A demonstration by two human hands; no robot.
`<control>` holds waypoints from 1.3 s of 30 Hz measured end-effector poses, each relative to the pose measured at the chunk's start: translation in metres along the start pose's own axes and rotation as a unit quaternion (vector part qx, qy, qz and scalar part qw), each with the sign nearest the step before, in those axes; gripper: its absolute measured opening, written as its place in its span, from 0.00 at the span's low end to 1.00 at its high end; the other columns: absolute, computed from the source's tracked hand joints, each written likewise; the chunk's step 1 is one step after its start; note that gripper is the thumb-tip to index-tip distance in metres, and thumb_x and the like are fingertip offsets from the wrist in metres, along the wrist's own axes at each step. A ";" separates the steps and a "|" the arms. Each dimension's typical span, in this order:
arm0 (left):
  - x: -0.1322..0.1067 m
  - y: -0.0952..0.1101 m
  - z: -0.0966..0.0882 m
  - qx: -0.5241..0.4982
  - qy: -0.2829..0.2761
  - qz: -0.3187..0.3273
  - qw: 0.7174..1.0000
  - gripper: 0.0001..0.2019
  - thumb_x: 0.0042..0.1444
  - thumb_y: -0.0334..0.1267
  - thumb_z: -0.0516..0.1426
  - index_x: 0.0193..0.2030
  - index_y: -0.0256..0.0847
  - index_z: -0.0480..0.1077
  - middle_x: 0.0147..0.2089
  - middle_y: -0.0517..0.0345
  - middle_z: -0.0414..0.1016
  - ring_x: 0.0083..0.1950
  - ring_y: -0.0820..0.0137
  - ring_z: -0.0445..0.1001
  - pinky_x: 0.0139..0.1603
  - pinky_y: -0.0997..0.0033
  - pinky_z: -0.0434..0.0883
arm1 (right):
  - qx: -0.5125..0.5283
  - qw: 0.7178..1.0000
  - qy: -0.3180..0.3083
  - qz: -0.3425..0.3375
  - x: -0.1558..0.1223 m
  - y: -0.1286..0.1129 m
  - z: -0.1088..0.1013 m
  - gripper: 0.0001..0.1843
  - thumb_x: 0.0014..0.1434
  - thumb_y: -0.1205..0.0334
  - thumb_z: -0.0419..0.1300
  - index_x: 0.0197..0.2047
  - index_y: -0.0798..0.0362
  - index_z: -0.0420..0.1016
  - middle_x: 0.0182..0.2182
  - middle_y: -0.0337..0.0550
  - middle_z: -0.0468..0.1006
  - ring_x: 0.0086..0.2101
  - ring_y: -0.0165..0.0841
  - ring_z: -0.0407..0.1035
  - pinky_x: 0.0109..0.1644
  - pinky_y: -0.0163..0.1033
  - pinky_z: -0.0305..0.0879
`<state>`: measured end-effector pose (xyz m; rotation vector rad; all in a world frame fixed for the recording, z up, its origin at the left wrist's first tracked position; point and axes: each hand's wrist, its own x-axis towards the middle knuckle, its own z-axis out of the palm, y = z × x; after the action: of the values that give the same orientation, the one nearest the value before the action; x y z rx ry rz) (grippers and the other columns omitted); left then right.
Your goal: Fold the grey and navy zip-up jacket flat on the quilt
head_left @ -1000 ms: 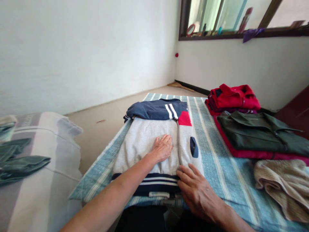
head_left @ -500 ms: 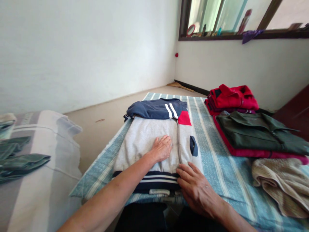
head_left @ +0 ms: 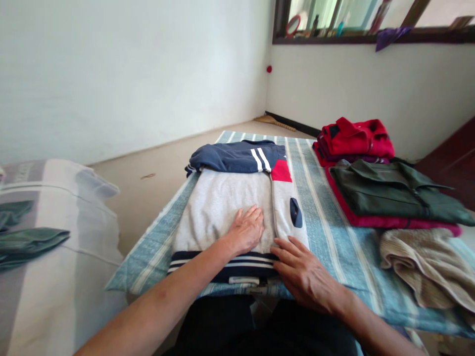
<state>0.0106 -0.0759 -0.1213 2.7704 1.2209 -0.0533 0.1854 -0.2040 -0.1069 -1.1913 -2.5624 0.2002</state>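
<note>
A grey jacket [head_left: 222, 207] with a navy upper part, a red patch and a striped navy hem lies on a blue striped cloth [head_left: 322, 222]. One navy sleeve with two white stripes is folded across its top. My left hand [head_left: 248, 228] rests flat on the grey body, fingers stretched out and slightly apart. At the lower right corner, my right hand [head_left: 299, 264] lies with spread fingers over the hem and the zip edge. Neither hand grips the fabric. The left forearm covers part of the hem.
To the right lie a stack of folded red clothes [head_left: 358, 138], a dark green jacket [head_left: 389, 190] on a crimson garment, and a crumpled beige towel [head_left: 426, 262]. Dark green clothing [head_left: 33, 242] rests on a pale covered surface [head_left: 85, 277] at left. A window sill [head_left: 334, 38] holds small items.
The view has tilted down a little, so the scene sits higher. My left hand has slid slightly towards the hem; my right hand stays at the jacket's corner.
</note>
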 end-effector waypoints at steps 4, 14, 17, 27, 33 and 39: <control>-0.001 0.003 0.003 0.003 0.012 0.004 1.000 0.22 0.66 0.35 0.43 0.64 0.33 0.61 0.69 0.43 0.58 0.71 0.57 0.52 0.66 0.42 0.56 | -0.012 0.997 0.076 0.019 -0.010 0.003 -0.002 0.22 0.60 0.66 0.57 0.58 0.54 0.66 0.63 0.55 0.64 0.66 0.46 0.48 0.66 0.61 0.51; -0.002 -0.001 0.010 0.021 0.054 0.017 0.998 0.16 0.65 0.34 0.48 0.56 0.36 0.67 0.62 0.45 0.68 0.68 0.58 0.59 0.67 0.45 0.55 | -0.036 0.961 0.221 0.160 -0.047 -0.002 0.028 0.27 0.60 0.65 0.57 0.62 0.53 0.61 0.61 0.57 0.64 0.62 0.48 0.58 0.60 0.57 0.66; -0.001 -0.003 0.017 0.021 0.061 0.019 0.998 0.16 0.65 0.34 0.49 0.57 0.37 0.67 0.62 0.46 0.68 0.68 0.58 0.59 0.66 0.47 0.56 | -0.086 0.956 0.227 0.166 -0.043 -0.007 0.036 0.27 0.59 0.70 0.54 0.62 0.55 0.61 0.62 0.60 0.63 0.62 0.51 0.57 0.58 0.58 0.67; 0.006 -0.001 -0.016 -0.051 0.030 0.038 0.997 0.09 0.60 0.35 0.52 0.42 0.38 0.72 0.50 0.45 0.75 0.57 0.57 0.70 0.59 0.54 0.64 | -0.146 0.916 0.342 0.151 -0.036 -0.004 0.038 0.26 0.58 0.78 0.49 0.59 0.56 0.66 0.53 0.58 0.74 0.53 0.44 0.70 0.51 0.49 0.74; 0.043 0.030 -0.031 -0.513 0.065 -0.172 0.839 0.14 0.56 0.37 0.57 0.49 0.37 0.68 0.40 0.52 0.78 0.40 0.64 0.76 0.34 0.71 0.71 | -0.152 0.915 0.347 0.140 -0.035 -0.003 0.039 0.22 0.58 0.79 0.49 0.54 0.60 0.70 0.51 0.60 0.75 0.53 0.45 0.71 0.50 0.48 0.75; 0.063 0.046 -0.023 -0.750 -0.005 -0.248 0.613 0.10 0.40 0.29 0.64 0.31 0.36 0.70 0.27 0.56 0.75 0.28 0.66 0.74 0.28 0.71 0.70 | -0.146 0.914 0.353 0.139 -0.034 -0.004 0.041 0.22 0.58 0.79 0.49 0.54 0.59 0.69 0.51 0.60 0.74 0.54 0.44 0.69 0.51 0.47 0.75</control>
<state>0.0868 -0.0580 -0.0996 0.9249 1.0756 0.6029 0.1892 -0.2325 -0.1513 -1.4022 -1.8207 -0.4880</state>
